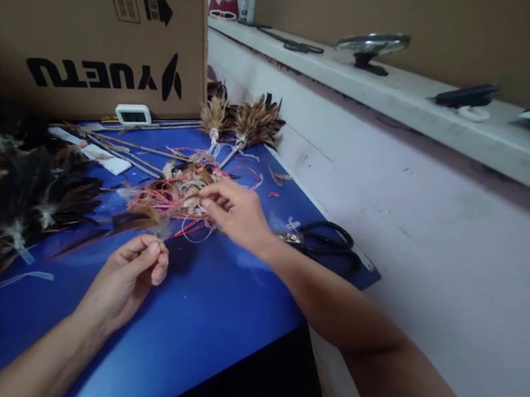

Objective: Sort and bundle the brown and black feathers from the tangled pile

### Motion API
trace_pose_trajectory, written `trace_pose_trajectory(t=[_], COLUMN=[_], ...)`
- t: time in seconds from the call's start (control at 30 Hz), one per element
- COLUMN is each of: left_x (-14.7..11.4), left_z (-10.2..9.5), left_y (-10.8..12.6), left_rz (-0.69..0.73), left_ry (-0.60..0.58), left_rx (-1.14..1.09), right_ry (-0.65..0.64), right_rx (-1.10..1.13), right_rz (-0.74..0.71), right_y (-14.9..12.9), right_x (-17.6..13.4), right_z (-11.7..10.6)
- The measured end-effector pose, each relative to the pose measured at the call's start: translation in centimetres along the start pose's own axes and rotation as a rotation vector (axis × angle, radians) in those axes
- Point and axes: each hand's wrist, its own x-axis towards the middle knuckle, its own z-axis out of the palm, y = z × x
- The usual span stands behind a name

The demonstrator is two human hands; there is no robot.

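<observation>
Person's two bare hands working over a blue-topped bench (pixel 203 320), seen from above. L hand (pixel 135 264), palm turned in, has thumb & fingertips pinched together on the base of some brown feathers (pixel 141 217); these point left, dark ends blurred. R hand (pixel 240 215) is just to the right, fingers curled over a loose feather pile (pixel 197 179); thumb & index are near each other, but can't tell if they grip anything.

Pink-red strings (pixel 153 198) are tangled thru the pile, mid-bench. Black-handled scissors (pixel 325 239) lie by the R forearm, near the bench's right edge. Big dark & brown feather bundles (pixel 9 190), bound w/ clear ties, fill the left side. Two smaller tan bunches (pixel 254 122) lie at the far right corner; thin sticks (pixel 131 149) lie behind the pile.

At back: small white digital display (pixel 133 114) in front of a cardboard box (pixel 84 26) w/ upside-down "YUETU" lettering. Right: pale wall w/ ledge (pixel 454 130) carrying a glass lid (pixel 374 44), etc.
</observation>
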Motion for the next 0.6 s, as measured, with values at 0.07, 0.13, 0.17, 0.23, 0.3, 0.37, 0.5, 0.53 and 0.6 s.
trace_pose_trajectory(t=[0.07,0.13,0.17,0.23,0.3,0.37,0.5,0.53,0.6], left_x=[0.1,0.3,0.3,0.5,0.6,0.6,0.6,0.6,0.6], left_z=[-0.1,-0.2,-0.2,-0.3,-0.3,-0.3,-0.2,-0.1,0.0], left_y=[-0.1,-0.2,-0.3,-0.4,-0.4,-0.4,-0.3,-0.3,-0.2], left_rz=[0.026,0.045,0.054,0.071,0.085,0.091,0.097,0.098,0.097], left_ry=[-0.005,-0.017,-0.026,-0.043,-0.049,-0.047,-0.053,-0.055,-0.053], left_rx=[-0.018,-0.038,-0.047,-0.061,-0.07,-0.075,-0.083,-0.085,-0.091], right_ry=[0.048,0.067,0.057,-0.005,-0.121,-0.219,-0.316,-0.339,-0.387], right_rx=[-0.204,-0.42,-0.51,-0.642,-0.726,-0.787,-0.891,-0.912,-0.939], right_rz=[0.006,0.025,0.054,0.153,0.234,0.283,0.326,0.337,0.356], right_y=[1.7,3.4,4.3,5.6,6.6,7.3,8.0,8.2,8.5], right_x=[1.1,2.1,2.6,3.6,4.7,5.7,7.6,8.0,8.6], right_z=[-1.8,-3.6,-4.2,-5.1,-5.2,-4.9,-4.1,-4.0,-3.7])
